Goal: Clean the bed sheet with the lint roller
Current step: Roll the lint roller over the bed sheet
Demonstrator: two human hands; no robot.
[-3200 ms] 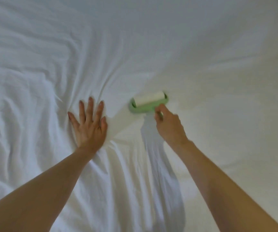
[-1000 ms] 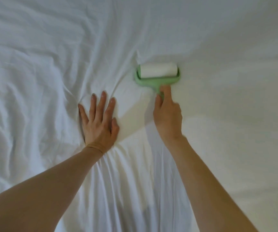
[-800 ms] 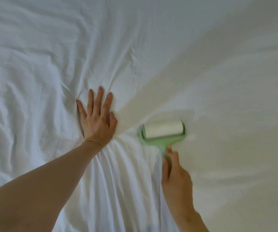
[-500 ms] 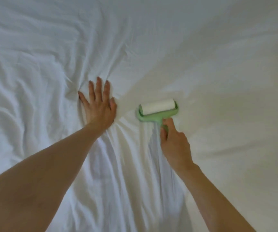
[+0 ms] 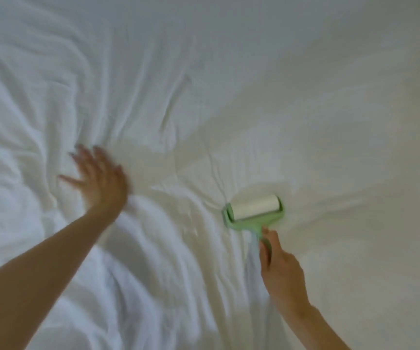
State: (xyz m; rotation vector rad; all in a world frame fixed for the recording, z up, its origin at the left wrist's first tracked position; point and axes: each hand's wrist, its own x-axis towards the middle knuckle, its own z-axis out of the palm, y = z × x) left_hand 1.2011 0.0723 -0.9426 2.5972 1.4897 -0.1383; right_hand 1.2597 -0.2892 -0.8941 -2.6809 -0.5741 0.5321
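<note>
Head view, down onto a white sheet (image 5: 330, 122) filling nearly the whole frame. Deeply creased and bunched at left and along the near edge, with folds fanning toward the middle. Smoother and flatter at right, tinted a warmer cream there.

Right of centre, lying on the sheet: a roller (image 5: 254, 210). Pale green plastic frame, a U-shaped yoke cradling a white paper roll set crosswise, slightly tilted with the right end farther away. Roll clean-looking, down against the cloth, with thin wrinkles running off from its far-left end. Short green handle (image 5: 265, 238) pointing back toward the wearer, mostly covered by fingers.

Right hand (image 5: 282, 271) wrapped round that handle, one finger stretched along it toward the yoke. Bare forearm running off the lower right edge.

Left hand (image 5: 97, 180) well apart from the roller, out to the left, over the creased part. Fingers straight and spread, thumb out to the left, holding nothing. Motion-blurred; cannot tell whether touching the cloth or just above it. Bare forearm reaching in from the lower left corner.

Counted: one sheet, one roller with one roll on it, two hands, two forearms. Tiny dark patch at the top right corner, too small to identify.
</note>
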